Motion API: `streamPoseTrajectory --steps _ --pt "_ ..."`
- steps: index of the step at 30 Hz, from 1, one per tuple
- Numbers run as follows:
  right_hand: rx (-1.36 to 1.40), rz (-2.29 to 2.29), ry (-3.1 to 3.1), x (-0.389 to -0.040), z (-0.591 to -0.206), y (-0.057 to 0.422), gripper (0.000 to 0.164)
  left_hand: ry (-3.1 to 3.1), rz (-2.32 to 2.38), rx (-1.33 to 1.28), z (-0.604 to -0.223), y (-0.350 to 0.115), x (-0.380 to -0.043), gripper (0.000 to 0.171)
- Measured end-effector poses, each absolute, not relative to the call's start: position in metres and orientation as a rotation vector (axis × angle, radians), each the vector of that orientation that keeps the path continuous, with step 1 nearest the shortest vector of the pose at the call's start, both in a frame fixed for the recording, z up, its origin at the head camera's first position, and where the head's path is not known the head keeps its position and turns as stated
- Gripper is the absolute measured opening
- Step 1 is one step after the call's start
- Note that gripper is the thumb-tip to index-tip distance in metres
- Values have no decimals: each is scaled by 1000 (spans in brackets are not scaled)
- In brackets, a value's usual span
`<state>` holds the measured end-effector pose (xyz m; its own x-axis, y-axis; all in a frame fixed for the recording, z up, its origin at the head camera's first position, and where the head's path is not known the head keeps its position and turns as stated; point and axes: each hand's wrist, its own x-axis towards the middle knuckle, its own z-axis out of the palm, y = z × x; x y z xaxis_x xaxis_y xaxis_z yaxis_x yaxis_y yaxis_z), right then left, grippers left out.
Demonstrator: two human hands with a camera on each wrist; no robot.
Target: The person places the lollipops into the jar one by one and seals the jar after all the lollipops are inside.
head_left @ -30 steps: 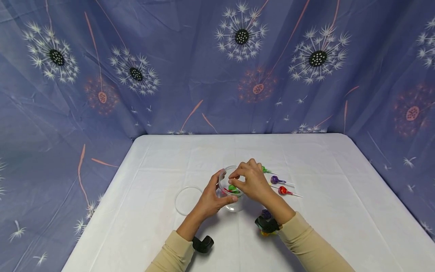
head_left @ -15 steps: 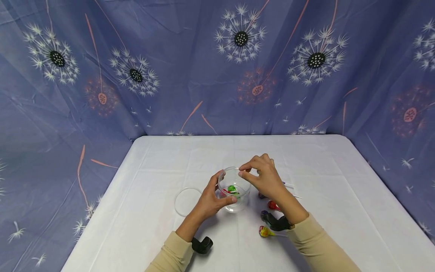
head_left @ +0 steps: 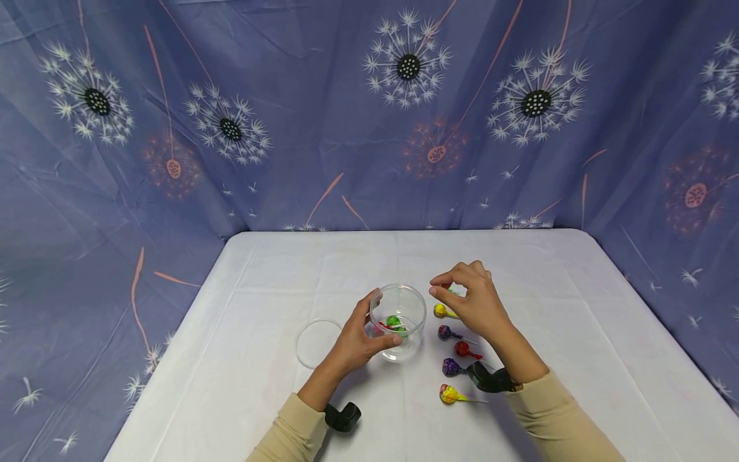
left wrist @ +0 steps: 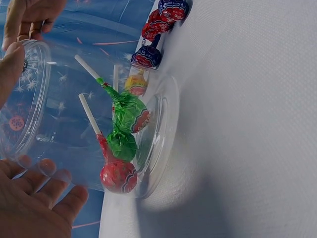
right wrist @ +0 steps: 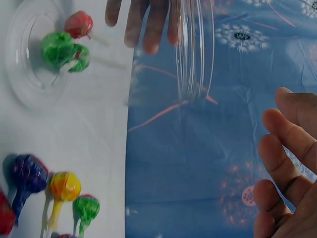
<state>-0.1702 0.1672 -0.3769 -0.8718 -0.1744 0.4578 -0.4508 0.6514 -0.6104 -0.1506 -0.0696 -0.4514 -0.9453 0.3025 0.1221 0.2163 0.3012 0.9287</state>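
My left hand (head_left: 358, 340) grips a clear plastic jar (head_left: 412, 346) by its side, thumb near the rim. Inside, at the bottom, lie two green lollipops (left wrist: 130, 113) and a red lollipop (left wrist: 119, 176), their white sticks pointing toward the mouth. To the right of the jar, my right hand (head_left: 470, 298) hovers with loosely bent fingers and nothing between them. Below and beside it a column of wrapped lollipops lies on the table: a yellow one (head_left: 441, 310), a purple one (head_left: 444, 332), a red one (head_left: 463, 349) and several others, some partly covered by the right hand and wrist.
A clear round lid (head_left: 297, 343) lies flat to the left of the jar, partly behind the left hand. White cloth (head_left: 277, 276) covers the table. A blue dandelion-print curtain (head_left: 323, 128) hangs behind and at the sides.
My right hand has moved away from the jar's mouth to the right, over the loose lollipops. More of the lollipop column shows now. The left hand keeps its grip on the jar.
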Motion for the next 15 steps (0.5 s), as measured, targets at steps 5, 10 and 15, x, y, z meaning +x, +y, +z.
streamPoseTrajectory --steps 5,10,15 --pt "448 1085 -2517 -169 -381 180 8 2450 1744 452 -449 -70 -150 94" --pt "365 1064 -2542 -168 -389 198 10 2462 1727 455 -450 -70 -151 93" --pt "280 1016 -2582 -167 -402 219 11 2472 1725 471 -452 -71 -152 93"
